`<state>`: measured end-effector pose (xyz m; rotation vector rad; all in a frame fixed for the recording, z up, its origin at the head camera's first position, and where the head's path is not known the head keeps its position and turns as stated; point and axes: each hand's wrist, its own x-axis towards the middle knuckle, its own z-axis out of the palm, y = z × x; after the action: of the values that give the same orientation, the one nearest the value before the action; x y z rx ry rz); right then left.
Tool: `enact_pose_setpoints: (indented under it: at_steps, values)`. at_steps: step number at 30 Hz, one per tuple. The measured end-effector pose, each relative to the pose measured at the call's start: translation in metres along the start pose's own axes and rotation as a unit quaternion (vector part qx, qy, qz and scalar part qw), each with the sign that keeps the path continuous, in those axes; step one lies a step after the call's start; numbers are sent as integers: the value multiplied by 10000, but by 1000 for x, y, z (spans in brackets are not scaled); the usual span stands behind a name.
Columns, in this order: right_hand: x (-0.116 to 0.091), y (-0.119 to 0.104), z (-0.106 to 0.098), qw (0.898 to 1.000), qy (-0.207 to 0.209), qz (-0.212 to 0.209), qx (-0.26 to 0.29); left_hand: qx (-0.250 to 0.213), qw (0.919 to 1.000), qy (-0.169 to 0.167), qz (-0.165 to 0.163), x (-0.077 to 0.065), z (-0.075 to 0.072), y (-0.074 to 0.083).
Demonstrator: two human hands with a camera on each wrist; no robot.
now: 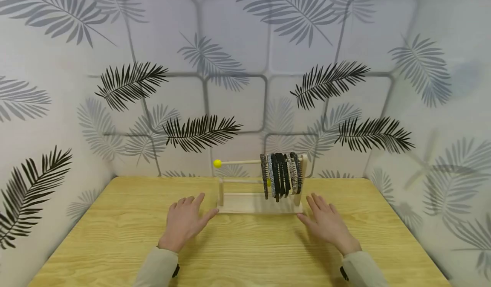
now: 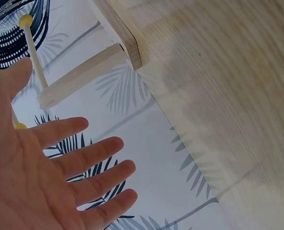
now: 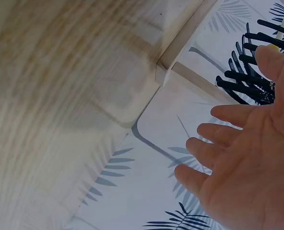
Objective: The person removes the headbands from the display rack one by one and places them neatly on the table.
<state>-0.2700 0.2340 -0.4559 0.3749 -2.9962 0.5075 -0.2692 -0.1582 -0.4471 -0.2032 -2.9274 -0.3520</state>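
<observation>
Your left hand [image 1: 183, 224]: spread wide, thumb at left corner of the rack [image 1: 241, 204]. Rack near back edge of the table [image 1: 238, 244] — tilting left could slide headbands [image 1: 282, 174] off. Right hand [image 1: 327, 223]: spread too, thumb by right corner.

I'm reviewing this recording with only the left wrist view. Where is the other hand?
Observer: The right hand is beside the right end of the wooden rack.
Operator: Is it holding anything?
Observer: No, its fingers are spread and nothing is in its grip.
Operator: And the dark bands at my view's top left corner: which end of the rack are they on?
Observer: They hang bunched toward its right end, by the right upright.
</observation>
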Motion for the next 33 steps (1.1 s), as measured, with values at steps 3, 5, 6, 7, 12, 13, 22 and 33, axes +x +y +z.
enact_pose_setpoints:
  at_steps: [3, 5, 6, 7, 12, 13, 22, 33]
  values:
    - [2, 3, 1, 9990, 3, 28, 447, -132, 9998, 180, -8, 3, 2, 0]
    - [4, 3, 1, 9967, -35, 123, 798, -433, 9988, 200, -81, 5, 2, -2]
    - [5, 3, 2, 9950, -67, 200, 979, -646, 9976, 214, -134, 6, 2, -2]
    - [6, 3, 2, 9929, -104, 288, 1151, -888, 9956, 207, -209, 8, 2, -3]
    - [12, 4, 8, 9760, -455, 777, 1985, -2169, 9741, 432, -474, 12, 5, -2]
    - [13, 5, 9, 9707, -539, 870, 2176, -2415, 9679, 504, -479, 13, 6, -1]
    - [28, 18, 22, 9171, -1031, 1155, 3673, -4396, 8916, 714, -817, 27, 17, 7]
    - [58, 43, 22, 8861, -1246, 1307, 4269, -5476, 8355, 106, -449, 38, 19, 27]
